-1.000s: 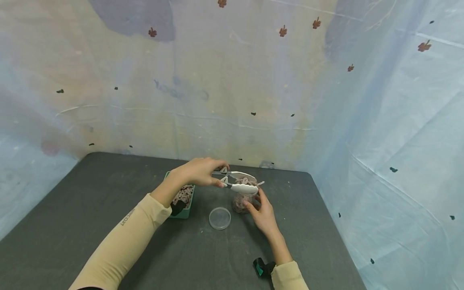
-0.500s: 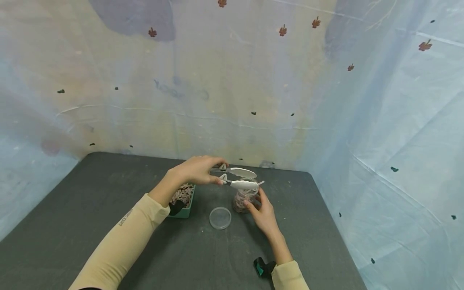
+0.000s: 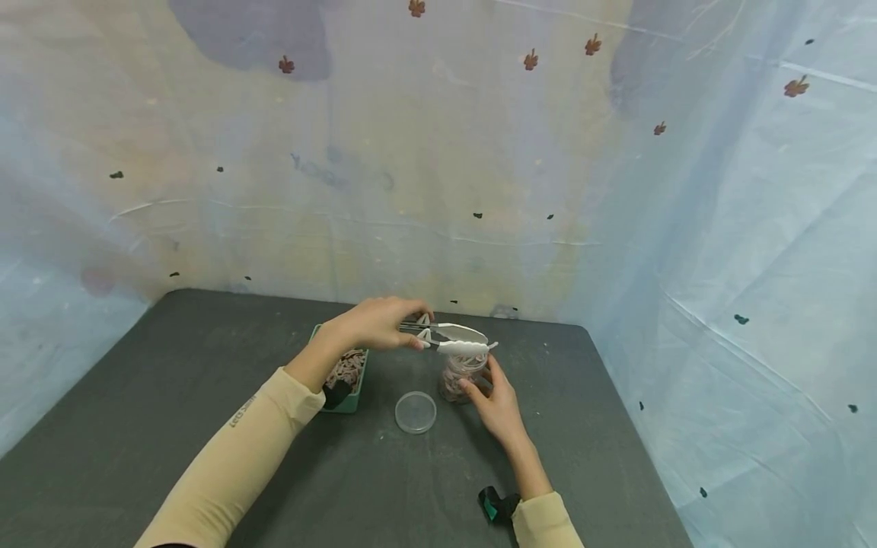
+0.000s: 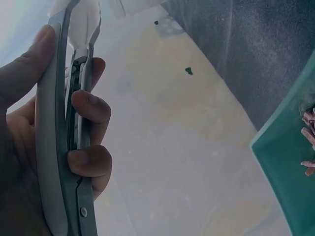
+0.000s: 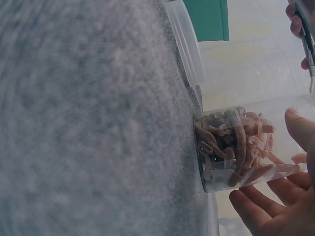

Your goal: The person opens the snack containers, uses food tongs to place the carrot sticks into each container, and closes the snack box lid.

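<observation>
My left hand [image 3: 380, 323] grips a pair of tongs [image 3: 464, 348] with white scalloped tips, its fingers curled round the handles in the left wrist view. The tips stand slightly apart, right over the mouth of a clear plastic jar [image 3: 455, 387]. Thin pinkish-brown strips [image 5: 241, 142] fill much of the jar, and one pale strip end pokes out past the tips at the rim. The jar stands upright on the table, while my right hand [image 3: 500, 403] holds its side with thumb and fingers curved round it.
A green tray [image 3: 351, 402] of similar strips [image 3: 348, 367] sits left of the jar, partly hidden by the left forearm. A clear round lid [image 3: 416, 413] lies on the dark table [image 3: 411, 495] before the jar. Patterned sheeting [image 3: 384, 152] rises behind the table.
The clump of strips between the tongs a second ago has dropped into the jar. The tongs spread and rose slightly, then came down and narrowed again. The right hand stays on the jar.
</observation>
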A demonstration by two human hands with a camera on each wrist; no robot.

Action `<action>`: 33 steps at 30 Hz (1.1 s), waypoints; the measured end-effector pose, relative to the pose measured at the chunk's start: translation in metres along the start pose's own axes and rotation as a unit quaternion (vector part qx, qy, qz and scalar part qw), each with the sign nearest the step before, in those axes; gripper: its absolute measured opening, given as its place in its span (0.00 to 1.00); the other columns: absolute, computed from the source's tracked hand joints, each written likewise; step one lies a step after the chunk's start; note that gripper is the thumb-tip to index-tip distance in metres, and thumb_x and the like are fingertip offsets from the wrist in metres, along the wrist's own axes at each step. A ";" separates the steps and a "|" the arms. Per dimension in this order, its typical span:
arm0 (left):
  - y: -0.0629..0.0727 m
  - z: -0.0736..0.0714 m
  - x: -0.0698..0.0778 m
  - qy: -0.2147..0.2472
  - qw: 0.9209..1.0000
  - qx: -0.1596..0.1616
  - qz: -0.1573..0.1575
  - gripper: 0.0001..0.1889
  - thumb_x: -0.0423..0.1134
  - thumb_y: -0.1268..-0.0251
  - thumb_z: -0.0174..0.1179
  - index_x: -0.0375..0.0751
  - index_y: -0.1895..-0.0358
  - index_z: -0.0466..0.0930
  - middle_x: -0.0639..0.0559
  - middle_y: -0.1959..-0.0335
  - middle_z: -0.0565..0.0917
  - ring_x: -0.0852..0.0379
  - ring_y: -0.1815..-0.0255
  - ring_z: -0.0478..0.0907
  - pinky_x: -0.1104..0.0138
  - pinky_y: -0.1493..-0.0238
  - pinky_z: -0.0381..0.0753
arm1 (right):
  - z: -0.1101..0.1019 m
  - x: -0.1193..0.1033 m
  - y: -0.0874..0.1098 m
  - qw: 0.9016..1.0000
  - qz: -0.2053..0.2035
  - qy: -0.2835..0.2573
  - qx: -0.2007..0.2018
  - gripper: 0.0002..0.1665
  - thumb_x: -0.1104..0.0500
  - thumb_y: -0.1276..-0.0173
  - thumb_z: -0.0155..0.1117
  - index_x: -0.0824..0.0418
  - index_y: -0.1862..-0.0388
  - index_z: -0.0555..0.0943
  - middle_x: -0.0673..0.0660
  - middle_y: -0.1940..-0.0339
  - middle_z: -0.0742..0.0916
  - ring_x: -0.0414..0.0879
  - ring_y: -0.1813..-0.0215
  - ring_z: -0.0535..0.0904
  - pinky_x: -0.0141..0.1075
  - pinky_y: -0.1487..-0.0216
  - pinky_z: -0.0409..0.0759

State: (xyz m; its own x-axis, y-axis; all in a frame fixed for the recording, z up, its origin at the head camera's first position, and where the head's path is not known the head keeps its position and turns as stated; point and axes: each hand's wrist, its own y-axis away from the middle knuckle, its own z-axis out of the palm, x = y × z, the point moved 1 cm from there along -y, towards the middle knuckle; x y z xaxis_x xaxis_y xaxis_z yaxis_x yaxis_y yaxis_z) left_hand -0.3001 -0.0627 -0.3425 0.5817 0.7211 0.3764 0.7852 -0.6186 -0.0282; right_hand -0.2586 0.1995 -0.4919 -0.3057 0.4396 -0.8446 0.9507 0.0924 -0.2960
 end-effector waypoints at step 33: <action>-0.002 -0.009 0.002 -0.015 0.999 -0.027 -0.017 0.26 0.53 0.28 0.67 0.55 0.30 0.75 0.52 0.37 0.81 0.49 0.39 0.80 0.47 0.42 0.80 | 0.000 -0.002 0.001 1.000 0.018 0.006 -0.001 0.48 0.52 0.26 0.71 0.62 0.16 0.58 0.68 0.22 0.71 0.66 0.25 0.71 0.57 0.33 0.76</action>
State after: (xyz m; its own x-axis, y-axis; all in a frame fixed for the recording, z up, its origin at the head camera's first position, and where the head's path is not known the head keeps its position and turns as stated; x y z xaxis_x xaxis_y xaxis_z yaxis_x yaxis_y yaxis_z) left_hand -0.3020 -0.0627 -0.3332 0.5619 0.7499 0.3493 0.7922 -0.6093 0.0336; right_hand -0.2573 0.1986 -0.4909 -0.2710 0.4536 -0.8490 0.9611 0.0790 -0.2645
